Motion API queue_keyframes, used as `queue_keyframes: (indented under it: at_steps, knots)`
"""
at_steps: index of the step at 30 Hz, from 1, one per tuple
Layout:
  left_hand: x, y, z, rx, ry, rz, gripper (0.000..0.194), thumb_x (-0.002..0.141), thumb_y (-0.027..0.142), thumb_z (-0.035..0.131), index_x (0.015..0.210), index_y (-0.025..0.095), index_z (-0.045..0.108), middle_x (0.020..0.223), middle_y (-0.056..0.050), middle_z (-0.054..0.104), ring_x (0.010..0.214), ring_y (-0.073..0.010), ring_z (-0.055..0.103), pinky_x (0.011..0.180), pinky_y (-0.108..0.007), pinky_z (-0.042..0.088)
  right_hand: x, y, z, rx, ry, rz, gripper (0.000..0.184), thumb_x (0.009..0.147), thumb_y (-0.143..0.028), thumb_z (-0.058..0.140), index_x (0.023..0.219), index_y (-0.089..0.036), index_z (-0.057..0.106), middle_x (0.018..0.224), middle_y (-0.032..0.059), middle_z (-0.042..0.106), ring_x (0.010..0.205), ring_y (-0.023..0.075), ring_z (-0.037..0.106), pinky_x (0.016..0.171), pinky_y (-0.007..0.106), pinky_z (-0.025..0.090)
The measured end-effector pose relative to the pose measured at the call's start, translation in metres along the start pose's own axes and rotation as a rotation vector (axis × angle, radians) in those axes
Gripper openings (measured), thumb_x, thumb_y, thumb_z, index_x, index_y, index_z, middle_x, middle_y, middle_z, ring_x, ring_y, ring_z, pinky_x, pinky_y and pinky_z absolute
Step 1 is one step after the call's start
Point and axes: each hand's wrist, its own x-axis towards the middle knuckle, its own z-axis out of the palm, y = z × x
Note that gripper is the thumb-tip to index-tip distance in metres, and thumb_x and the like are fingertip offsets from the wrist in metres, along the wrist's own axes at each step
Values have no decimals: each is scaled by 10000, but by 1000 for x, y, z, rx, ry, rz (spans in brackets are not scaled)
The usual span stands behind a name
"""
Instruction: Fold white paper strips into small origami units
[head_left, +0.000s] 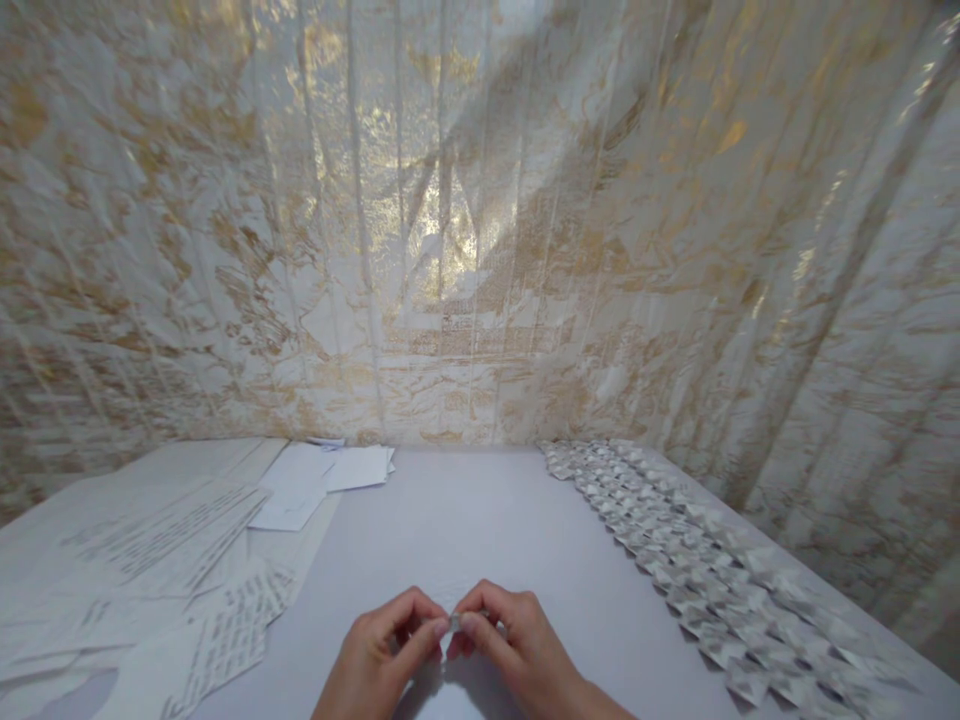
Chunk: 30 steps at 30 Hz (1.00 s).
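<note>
Both hands meet low in the middle of the view, just above the white tabletop. Between their fingertips is a small folded piece of paper, mostly covered by the fingers. My left hand pinches its left side between thumb and forefinger. On the other side, the thumb and fingers of my right hand are closed on the same piece. Its exact shape is too small and too hidden to tell.
Printed paper sheets and strips overlap on the left side of the table. Blank white paper pieces lie behind them. Along the right edge run rows of several small folded paper pieces. A gold-patterned curtain hangs behind the table.
</note>
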Motion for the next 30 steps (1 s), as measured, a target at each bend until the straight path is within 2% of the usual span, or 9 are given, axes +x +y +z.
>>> queue_keyframes:
  at_steps: [4,7,11,15,19,22,30]
  knots:
    - [5,-8,-5,147,-3,49,277,889,430,591,768,214,716,680,10,649,686,-193,577,656,-267,402,3,8,-3,-125,61,-3,207,913,-346,593,832,-189,702,576,-47,539,540,123,473,555,231,353]
    - [6,-11,-6,200,-8,77,241,891,411,598,820,219,724,701,6,672,699,-203,610,671,-268,422,5,8,-3,-154,93,22,91,868,-235,609,872,-190,689,585,-71,448,553,121,426,547,229,313]
    - [5,-8,-4,212,-35,92,253,920,426,572,903,218,715,750,-7,700,705,-204,632,673,-259,443,4,4,-2,-144,88,45,97,834,-163,588,892,-188,663,611,-68,461,564,123,432,550,225,317]
    - [2,-4,-1,227,-22,116,305,965,442,490,932,226,703,803,-20,720,752,-212,657,702,-258,458,4,5,-1,-156,106,2,79,867,-226,592,902,-195,656,608,-64,471,565,128,440,549,227,323]
    - [1,-6,2,197,-5,111,197,912,380,562,952,230,683,864,-31,744,801,-223,684,754,-264,483,4,7,-1,-174,118,-11,121,893,-276,570,918,-196,657,603,-70,449,559,125,428,548,227,321]
    - [1,-10,4,189,10,113,186,882,354,583,993,235,673,864,-27,748,785,-225,683,750,-272,493,4,6,-1,-192,114,1,141,892,-279,556,950,-191,651,606,-73,453,554,123,432,547,226,323]
    - [0,-11,6,233,24,116,187,841,274,595,1010,227,662,777,12,688,734,-206,650,712,-262,472,1,3,-1,-341,98,-59,205,855,-167,524,1020,-184,643,626,-60,474,553,138,468,555,236,331]
